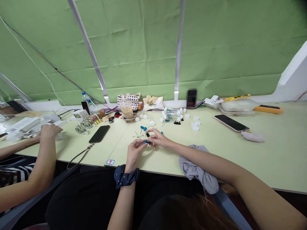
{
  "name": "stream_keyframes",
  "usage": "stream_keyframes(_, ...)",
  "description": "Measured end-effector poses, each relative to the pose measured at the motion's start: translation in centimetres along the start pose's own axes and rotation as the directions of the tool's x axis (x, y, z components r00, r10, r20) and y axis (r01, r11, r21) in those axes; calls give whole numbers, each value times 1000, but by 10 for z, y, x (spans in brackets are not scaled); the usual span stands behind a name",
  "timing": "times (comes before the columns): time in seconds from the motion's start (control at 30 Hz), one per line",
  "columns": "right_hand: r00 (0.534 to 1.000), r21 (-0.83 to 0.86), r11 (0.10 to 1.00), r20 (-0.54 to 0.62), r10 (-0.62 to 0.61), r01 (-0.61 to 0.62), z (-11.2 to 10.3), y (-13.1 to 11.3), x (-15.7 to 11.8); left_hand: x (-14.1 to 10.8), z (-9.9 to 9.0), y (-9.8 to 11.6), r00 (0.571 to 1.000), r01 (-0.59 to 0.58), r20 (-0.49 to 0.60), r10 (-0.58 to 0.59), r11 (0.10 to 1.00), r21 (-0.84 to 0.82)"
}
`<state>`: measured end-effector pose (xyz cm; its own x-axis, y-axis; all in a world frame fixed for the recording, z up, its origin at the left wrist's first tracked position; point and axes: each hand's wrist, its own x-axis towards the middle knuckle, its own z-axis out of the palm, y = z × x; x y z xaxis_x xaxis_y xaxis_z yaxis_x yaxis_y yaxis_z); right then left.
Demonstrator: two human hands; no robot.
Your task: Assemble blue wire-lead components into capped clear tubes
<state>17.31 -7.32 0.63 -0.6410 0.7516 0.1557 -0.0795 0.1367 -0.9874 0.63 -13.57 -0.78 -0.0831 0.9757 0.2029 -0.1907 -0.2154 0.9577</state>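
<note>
Just below frame centre | left hand (135,151) and right hand (159,139) together, both pinching the blue piece (146,141)! | it's between them, roughly sideways, neither hand nearer

At table's (259,153) front edge I read red 9 on small blue-bordered label (110,162). Near back edge, cream pouch (158,103) carries dark lettering in oval, too small for me. Marks on yellow wrapper (236,97), toward back right corner, unreadable.
</note>
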Motion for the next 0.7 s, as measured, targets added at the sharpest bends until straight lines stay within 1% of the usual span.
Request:
stream_keyframes(0.13,999,-10,999,3,35,-35,0,1,0,-1,0,1,1000,3,-20,-2,1000,24)
stream_keyframes(0.2,1000,8,999,2,32,-32,0,0,-1,-1,0,1,999,1,-36,-1,1000,24)
stream_keyframes(0.27,999,17,999,26,27,-28,1,-1,-1,-1,0,1,1000,6,-27,-6,1000,19)
stream_keyframes(0.33,997,11,998,52,57,-58,1,-1,-1,-1,0,2,1000,14,-15,-14,1000,16)
stream_keyframes(0.4,994,8,995,45,103,-103,2,-1,-1,-1,1,2,1000,11,-14,-11,1000,11)
stream_keyframes(0.43,994,10,994,33,106,-106,2,-1,-1,-2,1,3,1000,9,-18,-9,1000,9)
stream_keyframes(0.57,1000,-3,1000,19,23,-23,1,0,0,-3,2,4,1000,12,-23,-11,1000,14)
stream_keyframes(0.7,999,-1,999,9,48,-48,0,2,0,-2,1,4,1000,9,-28,-9,1000,14)
